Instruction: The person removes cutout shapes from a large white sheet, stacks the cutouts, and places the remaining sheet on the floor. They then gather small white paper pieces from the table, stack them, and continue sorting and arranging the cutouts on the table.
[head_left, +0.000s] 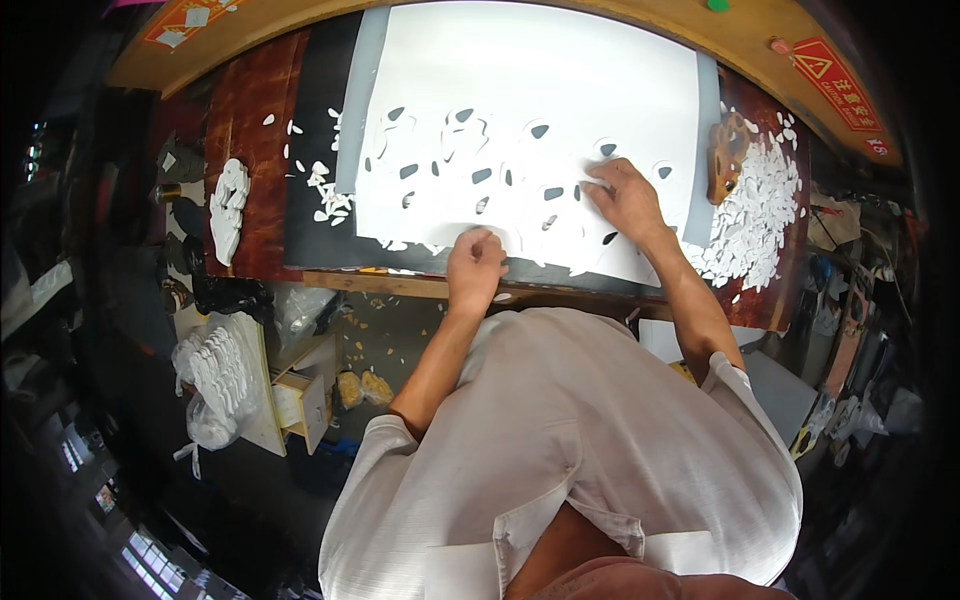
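A large white sheet (pixel 540 70) lies on the worktable, with several dark drop-shaped holes cut through it and curved cut lines around some of them. Over its right half is my right hand (pixel 628 200), palm down, thumb and forefinger apart and their tips at the sheet beside a hole. I make out nothing between those fingers. By the near edge of the sheet, left of my right hand, my left hand (pixel 477 265) has its fingers curled in and closed. What they hold, if anything, is hidden.
A heap of small white offcuts (pixel 755 205) covers the table's right end, beside a brown shaped block (pixel 729 155). More scraps (pixel 330 195) and a stack of white cut pieces (pixel 229 212) lie left. A yellow beam (pixel 755 50) runs behind. Below stands a small drawer (pixel 303 405).
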